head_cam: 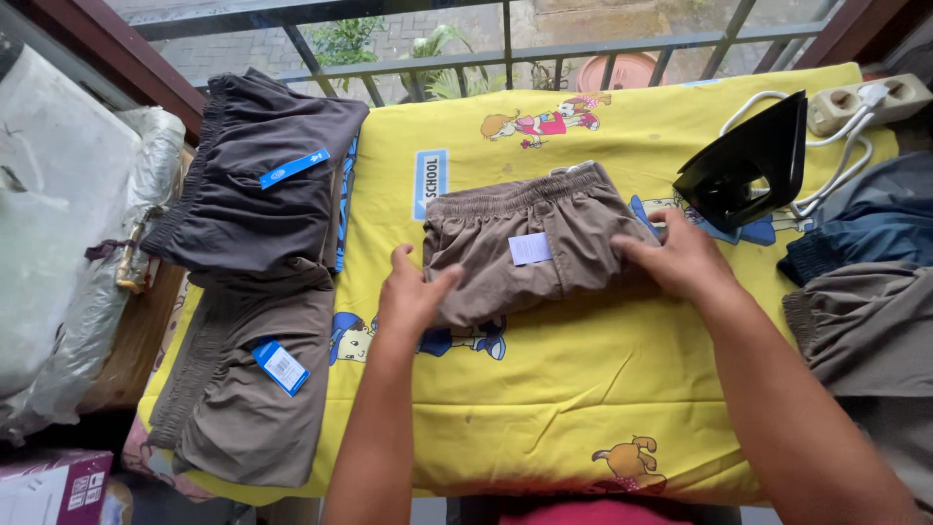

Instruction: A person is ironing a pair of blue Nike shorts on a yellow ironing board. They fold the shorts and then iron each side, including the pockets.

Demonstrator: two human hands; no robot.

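Fingers of the left hand (413, 292) lie loosely spread and flat, thumb angled out, pressing on the lower left corner of the folded brown shorts (530, 243); nothing is pinched, the palm simply rests on the cloth. Across from it the right hand (680, 258) rests with fingers extended and close together on the right edge of the same garment, again flat and gripping nothing. These shorts sit near the middle of the yellow cartoon-print cover (583, 389), waistband toward the railing, a small white tag (530, 248) showing on top. Judging by the soft creases, the fabric looks thin, light and limp, likely a little slick, so it would sag if lifted by one point; the elastic waistband or the two folded edges seem the firmest places to take hold. Just beyond the right hand stands a black iron (748, 165) upright on its heel, its white cord running to a power strip (865, 102). To the left, two more pairs of shorts (243, 292) lie overlapping, each with a blue tag. More folded clothing (865, 292) is piled at the right edge.
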